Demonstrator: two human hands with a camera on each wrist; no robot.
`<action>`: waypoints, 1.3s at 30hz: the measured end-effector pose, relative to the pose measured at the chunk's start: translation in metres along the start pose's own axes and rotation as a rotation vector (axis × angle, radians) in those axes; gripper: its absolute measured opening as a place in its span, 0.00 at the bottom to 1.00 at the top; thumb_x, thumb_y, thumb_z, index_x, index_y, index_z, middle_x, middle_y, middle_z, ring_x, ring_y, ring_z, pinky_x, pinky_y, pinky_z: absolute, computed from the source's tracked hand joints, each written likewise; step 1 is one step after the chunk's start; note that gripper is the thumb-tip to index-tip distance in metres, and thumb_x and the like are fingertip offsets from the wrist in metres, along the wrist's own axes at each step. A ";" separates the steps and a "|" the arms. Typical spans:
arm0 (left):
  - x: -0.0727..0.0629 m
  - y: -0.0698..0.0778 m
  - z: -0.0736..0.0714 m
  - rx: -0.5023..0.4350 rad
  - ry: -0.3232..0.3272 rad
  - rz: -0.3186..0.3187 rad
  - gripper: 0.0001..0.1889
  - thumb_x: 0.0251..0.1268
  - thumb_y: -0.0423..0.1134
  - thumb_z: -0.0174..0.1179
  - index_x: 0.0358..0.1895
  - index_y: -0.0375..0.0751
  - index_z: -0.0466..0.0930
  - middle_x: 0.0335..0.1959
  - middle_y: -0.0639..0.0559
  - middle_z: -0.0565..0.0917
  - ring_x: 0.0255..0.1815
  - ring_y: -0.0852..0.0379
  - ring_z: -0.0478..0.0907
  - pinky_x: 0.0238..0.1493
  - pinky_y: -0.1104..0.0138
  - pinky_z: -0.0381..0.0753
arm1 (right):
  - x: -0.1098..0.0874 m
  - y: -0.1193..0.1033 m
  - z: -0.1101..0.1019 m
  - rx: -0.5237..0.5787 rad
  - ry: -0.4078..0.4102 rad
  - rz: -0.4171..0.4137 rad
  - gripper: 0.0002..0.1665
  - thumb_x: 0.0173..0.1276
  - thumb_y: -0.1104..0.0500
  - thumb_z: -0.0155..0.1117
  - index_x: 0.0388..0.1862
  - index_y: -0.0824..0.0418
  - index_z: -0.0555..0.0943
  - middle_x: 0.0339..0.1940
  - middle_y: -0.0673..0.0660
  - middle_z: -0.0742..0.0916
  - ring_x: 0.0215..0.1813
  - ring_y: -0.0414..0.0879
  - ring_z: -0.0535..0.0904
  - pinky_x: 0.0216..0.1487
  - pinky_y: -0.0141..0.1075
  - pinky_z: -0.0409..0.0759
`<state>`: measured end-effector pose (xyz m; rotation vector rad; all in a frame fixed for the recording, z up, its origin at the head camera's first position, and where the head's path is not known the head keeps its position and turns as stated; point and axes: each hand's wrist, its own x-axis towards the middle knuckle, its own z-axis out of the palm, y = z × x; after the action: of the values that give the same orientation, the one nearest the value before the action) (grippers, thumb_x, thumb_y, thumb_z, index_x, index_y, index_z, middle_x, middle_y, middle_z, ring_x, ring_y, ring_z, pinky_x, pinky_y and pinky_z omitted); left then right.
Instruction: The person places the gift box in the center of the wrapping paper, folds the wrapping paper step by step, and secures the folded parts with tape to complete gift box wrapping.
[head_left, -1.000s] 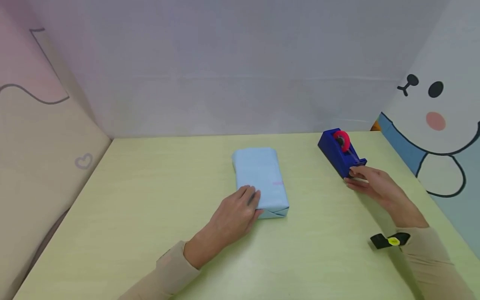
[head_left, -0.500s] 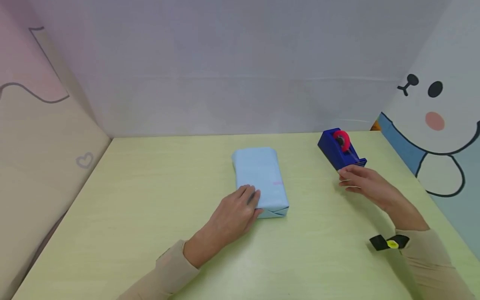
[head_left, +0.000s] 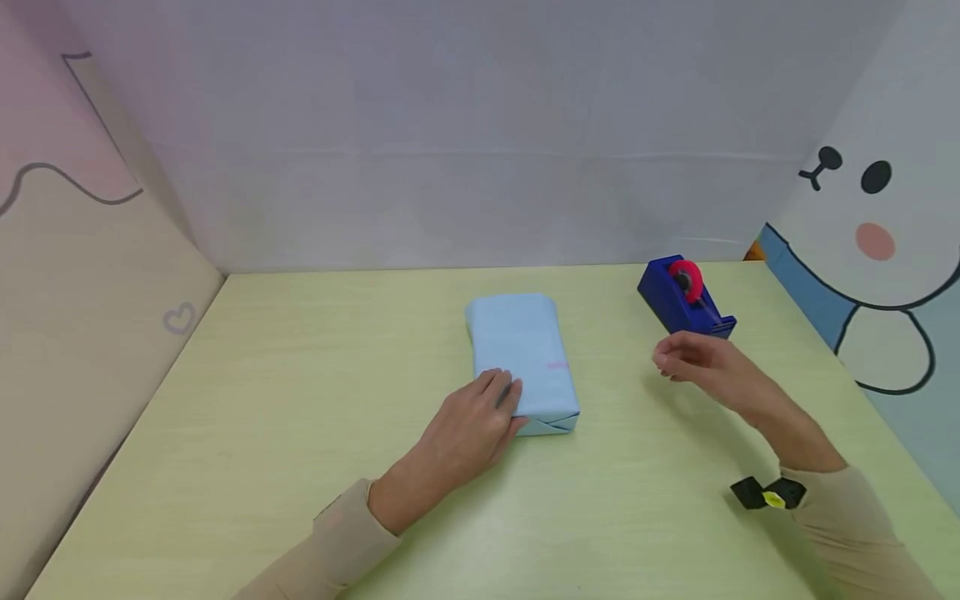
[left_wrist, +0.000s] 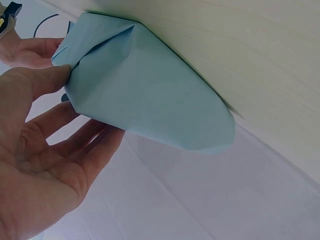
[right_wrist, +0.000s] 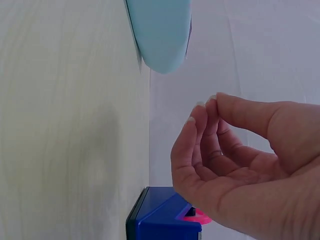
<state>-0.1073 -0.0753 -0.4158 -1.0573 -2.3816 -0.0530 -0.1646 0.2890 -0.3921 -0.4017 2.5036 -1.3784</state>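
A box-shaped package wrapped in light blue paper lies on the table, its folded end toward me. My left hand grips its near left corner, fingers over the top and thumb against the folded end. To the right, my right hand is raised above the table, in front of a blue tape dispenser with a pink-cored roll. Thumb and fingertips meet in a pinch, apart from the dispenser. A short piece of clear tape appears to be between them, barely visible.
The pale wood-grain table meets a plain light backdrop at the back. Printed cartoon panels stand at both sides, the right one with a white animal face. A black band with a yellow piece hangs by the right sleeve.
My right hand has drawn away from the dispenser's cutting edge, moving left with thumb and fingertips together. The left hand and the package have stayed in place.
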 end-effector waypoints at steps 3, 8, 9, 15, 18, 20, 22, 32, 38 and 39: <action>0.000 0.000 0.000 -0.002 0.002 -0.001 0.19 0.66 0.44 0.71 0.52 0.32 0.86 0.48 0.42 0.83 0.51 0.48 0.81 0.49 0.67 0.83 | 0.000 -0.006 0.005 -0.052 0.009 -0.010 0.17 0.81 0.58 0.58 0.57 0.71 0.78 0.47 0.63 0.85 0.46 0.48 0.83 0.48 0.31 0.83; 0.000 0.000 0.000 -0.008 0.003 -0.002 0.19 0.66 0.44 0.71 0.52 0.32 0.86 0.47 0.41 0.83 0.51 0.48 0.81 0.49 0.66 0.83 | -0.001 -0.017 0.015 -0.123 0.014 -0.028 0.15 0.79 0.58 0.61 0.55 0.68 0.81 0.46 0.61 0.87 0.45 0.48 0.83 0.46 0.32 0.83; 0.000 0.000 0.000 -0.008 0.003 -0.002 0.19 0.66 0.44 0.71 0.52 0.32 0.86 0.47 0.41 0.83 0.51 0.48 0.81 0.49 0.66 0.83 | -0.002 -0.019 0.017 -0.135 0.012 -0.036 0.14 0.78 0.59 0.62 0.54 0.67 0.81 0.45 0.61 0.87 0.45 0.47 0.82 0.46 0.32 0.82; -0.001 -0.001 0.000 -0.007 0.000 -0.003 0.19 0.66 0.44 0.71 0.52 0.32 0.86 0.47 0.41 0.83 0.51 0.48 0.81 0.50 0.66 0.83 | -0.001 -0.032 0.028 -0.160 -0.020 -0.083 0.09 0.76 0.62 0.64 0.50 0.65 0.83 0.43 0.57 0.88 0.43 0.42 0.82 0.46 0.28 0.82; -0.001 -0.001 0.000 -0.004 -0.001 -0.004 0.19 0.66 0.44 0.71 0.52 0.32 0.86 0.48 0.41 0.83 0.51 0.48 0.81 0.50 0.66 0.83 | -0.001 -0.037 0.033 -0.149 -0.035 -0.097 0.07 0.75 0.63 0.66 0.48 0.64 0.83 0.42 0.55 0.88 0.42 0.42 0.82 0.46 0.29 0.82; 0.000 -0.001 0.000 -0.003 -0.003 -0.005 0.19 0.66 0.44 0.71 0.52 0.32 0.86 0.48 0.42 0.83 0.51 0.48 0.81 0.50 0.66 0.83 | -0.001 -0.041 0.036 -0.142 -0.048 -0.105 0.07 0.74 0.63 0.66 0.47 0.63 0.83 0.41 0.54 0.87 0.41 0.42 0.82 0.45 0.30 0.82; 0.000 -0.001 0.001 -0.006 -0.005 -0.006 0.20 0.66 0.44 0.71 0.52 0.32 0.86 0.48 0.42 0.83 0.52 0.48 0.80 0.50 0.66 0.83 | -0.002 -0.044 0.038 -0.134 -0.063 -0.105 0.07 0.74 0.63 0.67 0.47 0.63 0.84 0.40 0.53 0.87 0.41 0.43 0.82 0.44 0.30 0.83; 0.000 -0.001 0.001 -0.008 -0.003 -0.005 0.19 0.66 0.44 0.71 0.52 0.32 0.86 0.48 0.42 0.83 0.52 0.48 0.80 0.50 0.66 0.83 | -0.002 -0.051 0.043 -0.157 -0.131 -0.121 0.05 0.73 0.62 0.67 0.44 0.62 0.83 0.36 0.50 0.85 0.39 0.42 0.80 0.44 0.30 0.81; 0.000 -0.001 0.000 0.003 -0.002 -0.004 0.19 0.66 0.44 0.71 0.52 0.33 0.86 0.47 0.42 0.83 0.51 0.49 0.81 0.49 0.67 0.83 | -0.003 -0.057 0.050 -0.167 -0.198 -0.184 0.06 0.74 0.60 0.67 0.46 0.60 0.82 0.37 0.48 0.84 0.39 0.42 0.80 0.45 0.30 0.81; 0.000 -0.001 0.000 0.003 -0.002 -0.004 0.19 0.66 0.44 0.71 0.52 0.33 0.86 0.47 0.42 0.83 0.51 0.49 0.81 0.49 0.67 0.83 | -0.003 -0.058 0.051 -0.165 -0.210 -0.201 0.06 0.74 0.60 0.67 0.46 0.60 0.82 0.36 0.48 0.84 0.39 0.42 0.80 0.44 0.31 0.81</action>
<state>-0.1078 -0.0755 -0.4160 -1.0512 -2.3855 -0.0498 -0.1375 0.2201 -0.3689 -0.8079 2.4623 -1.1293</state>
